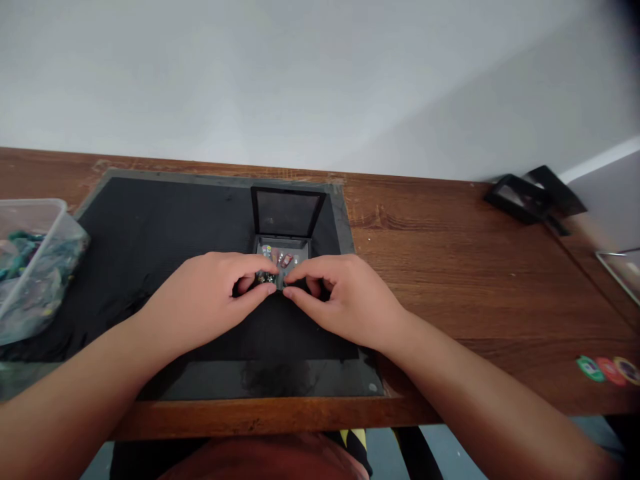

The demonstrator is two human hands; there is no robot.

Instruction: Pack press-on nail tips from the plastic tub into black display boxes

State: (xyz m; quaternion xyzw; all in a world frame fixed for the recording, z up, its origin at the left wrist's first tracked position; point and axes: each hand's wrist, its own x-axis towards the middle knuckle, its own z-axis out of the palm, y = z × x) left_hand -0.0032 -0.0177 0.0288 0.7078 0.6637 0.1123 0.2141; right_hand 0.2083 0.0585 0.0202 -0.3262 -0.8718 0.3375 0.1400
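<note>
A small black hinged box [258, 244] lies on the dark mat, its lid [287, 212] with a clear window standing up at the back. Inside are small shiny pieces [286, 259], some pinkish, others silvery or dark; they are too small to name. My left hand [210, 293] curls around the box's front left, thumb and forefinger closed near its front edge. Mirroring it, my right hand [345, 293] closes at the front right, its fingertips almost meeting the left ones. Both hands cover much of the box's front and sides.
A clear plastic tub [60, 267] of teal and other coloured packets stands at the left. The dark mat [165, 227] covers part of the wooden table [425, 267]. Another black case [520, 199] lies far right, with green and red round pieces [607, 371] nearer the front.
</note>
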